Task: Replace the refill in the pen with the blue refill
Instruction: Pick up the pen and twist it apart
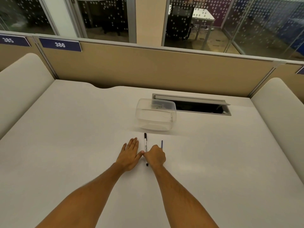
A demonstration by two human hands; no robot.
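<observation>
Head view, left hand (pixel 130 153) flat, right hand (pixel 155 156) over pen (pixel 145 143)

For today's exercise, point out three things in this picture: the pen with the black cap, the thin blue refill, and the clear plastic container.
White pen with black cap (pixel 145 143): head view, on its white barrel.
Thin blue refill (pixel 162 143): head view, on the exposed far part.
Clear plastic container (pixel 155 118): head view, on its near wall.

White desk (pixel 65 129), clear plastic container (pixel 156 116), open cable hatch (pixel 197 105), beige partition (pixel 148 68), sign 386 (pixel 60 44)
</observation>
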